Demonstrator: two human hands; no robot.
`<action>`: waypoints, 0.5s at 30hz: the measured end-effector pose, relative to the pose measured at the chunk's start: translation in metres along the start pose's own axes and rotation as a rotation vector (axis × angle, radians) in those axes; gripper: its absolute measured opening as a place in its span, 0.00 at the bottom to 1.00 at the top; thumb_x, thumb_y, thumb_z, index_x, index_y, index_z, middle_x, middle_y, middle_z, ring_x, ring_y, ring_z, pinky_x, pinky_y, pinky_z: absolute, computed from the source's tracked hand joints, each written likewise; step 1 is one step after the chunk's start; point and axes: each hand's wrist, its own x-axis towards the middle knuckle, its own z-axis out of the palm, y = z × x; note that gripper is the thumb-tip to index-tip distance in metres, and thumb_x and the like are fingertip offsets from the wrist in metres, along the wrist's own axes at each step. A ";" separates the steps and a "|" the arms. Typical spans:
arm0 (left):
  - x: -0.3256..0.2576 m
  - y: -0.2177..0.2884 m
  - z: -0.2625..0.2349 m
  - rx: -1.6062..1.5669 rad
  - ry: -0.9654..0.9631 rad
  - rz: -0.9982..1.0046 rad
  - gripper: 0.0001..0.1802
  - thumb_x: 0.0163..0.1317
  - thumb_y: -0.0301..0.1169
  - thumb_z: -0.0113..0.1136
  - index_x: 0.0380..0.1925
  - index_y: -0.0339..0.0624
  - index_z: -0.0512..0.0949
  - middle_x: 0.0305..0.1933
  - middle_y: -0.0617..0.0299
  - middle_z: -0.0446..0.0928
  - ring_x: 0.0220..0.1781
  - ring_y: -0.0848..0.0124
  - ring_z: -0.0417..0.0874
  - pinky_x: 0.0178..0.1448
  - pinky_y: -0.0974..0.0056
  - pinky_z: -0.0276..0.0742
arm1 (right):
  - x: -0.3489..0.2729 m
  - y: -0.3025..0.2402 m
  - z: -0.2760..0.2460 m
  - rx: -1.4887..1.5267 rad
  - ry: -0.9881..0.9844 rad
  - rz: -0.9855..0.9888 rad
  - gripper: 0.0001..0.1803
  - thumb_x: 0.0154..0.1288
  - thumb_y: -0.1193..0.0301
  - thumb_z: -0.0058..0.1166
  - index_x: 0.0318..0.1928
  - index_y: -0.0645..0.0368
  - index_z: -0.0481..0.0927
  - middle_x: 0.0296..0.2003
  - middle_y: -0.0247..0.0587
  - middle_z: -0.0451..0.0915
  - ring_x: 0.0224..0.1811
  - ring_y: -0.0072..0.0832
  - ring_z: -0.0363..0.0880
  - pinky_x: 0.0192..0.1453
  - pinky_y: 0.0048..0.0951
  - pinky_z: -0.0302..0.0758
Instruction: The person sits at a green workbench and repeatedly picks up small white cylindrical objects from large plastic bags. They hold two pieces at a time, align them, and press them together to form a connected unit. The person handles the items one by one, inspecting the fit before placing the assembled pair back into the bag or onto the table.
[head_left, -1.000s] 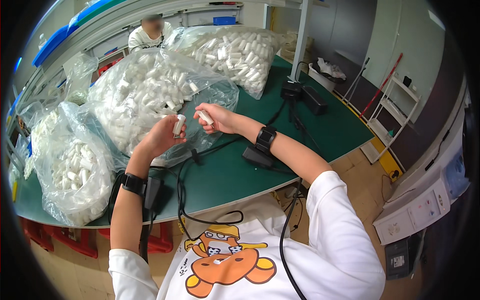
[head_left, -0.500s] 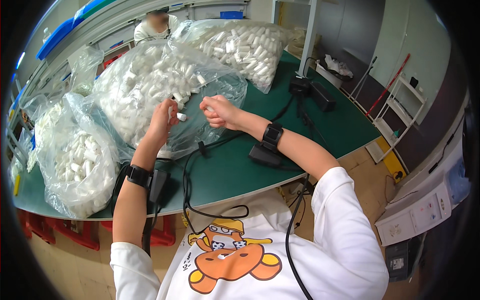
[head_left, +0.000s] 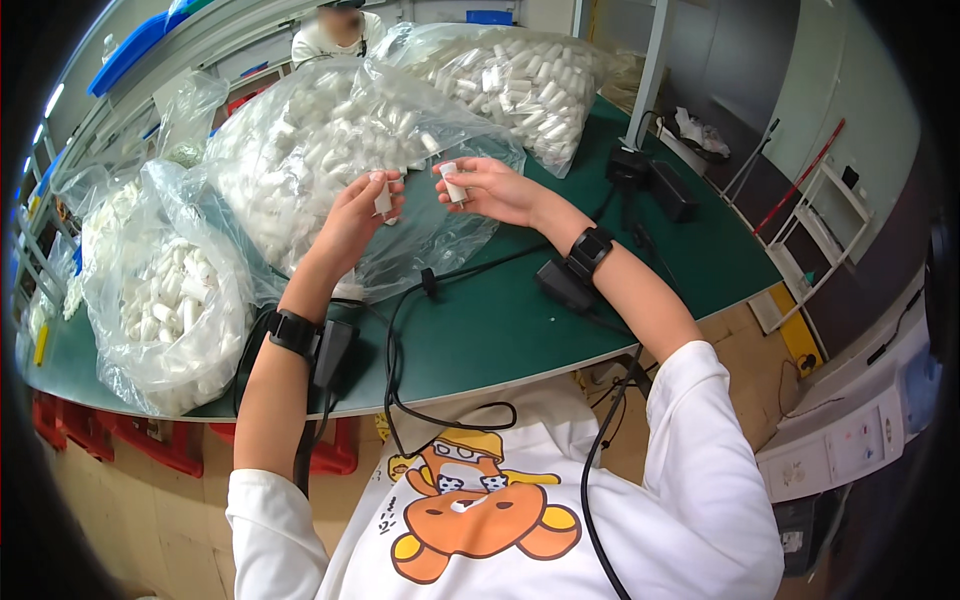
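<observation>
Two white pieces (head_left: 382, 200) are being pinched over the loose edge of the big clear bag (head_left: 290, 160), one by your left hand (head_left: 360, 208) and the other piece (head_left: 453, 188) by your right hand (head_left: 495, 190), probably because pinching is keeping such small things steady.

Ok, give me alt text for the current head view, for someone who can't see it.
A person's left hand and right hand each hold a small white piece over a green table, near clear plastic bags of similar white pieces. Another person is visible beyond the bags.
</observation>
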 end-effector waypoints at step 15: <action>-0.002 0.004 -0.003 0.034 0.027 -0.079 0.12 0.62 0.36 0.46 0.23 0.44 0.64 0.18 0.72 0.54 0.19 0.79 0.56 0.26 0.70 0.56 | -0.002 -0.005 0.009 -0.017 0.015 0.038 0.05 0.62 0.71 0.45 0.29 0.56 0.67 0.11 0.21 0.54 0.10 0.11 0.48 0.14 0.16 0.48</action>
